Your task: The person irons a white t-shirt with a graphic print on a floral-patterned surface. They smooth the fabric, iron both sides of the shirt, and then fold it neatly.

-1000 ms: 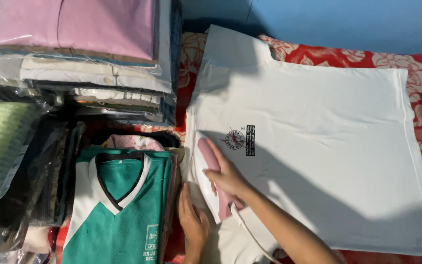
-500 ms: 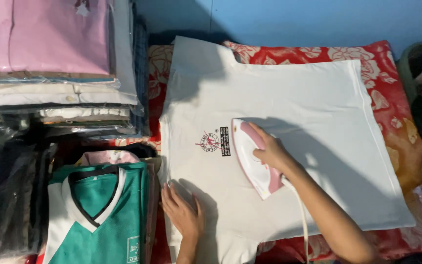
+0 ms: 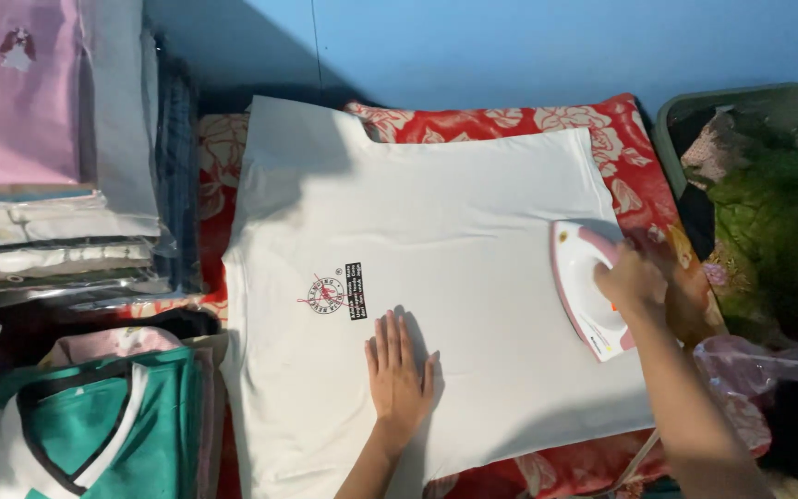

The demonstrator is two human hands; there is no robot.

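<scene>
A white T-shirt (image 3: 445, 240) with a small red and black chest print lies flat on a red floral cloth (image 3: 602, 125). My left hand (image 3: 397, 374) presses flat on the shirt just right of the print, fingers spread. My right hand (image 3: 632, 280) grips the handle of a white and pink clothes iron (image 3: 582, 286), which rests on the shirt's right edge. The iron's cord runs down along my right forearm.
A tall stack of folded, bagged garments (image 3: 57, 157) stands at the left, with a pink one on top. A folded green and white jersey (image 3: 94, 425) lies at the bottom left. A dark basket with green fabric (image 3: 768, 212) sits at the right. A blue wall is behind.
My right hand has slid the iron from beside the chest print across to the shirt's right edge. My left hand has shifted onto the shirt, right of the print.
</scene>
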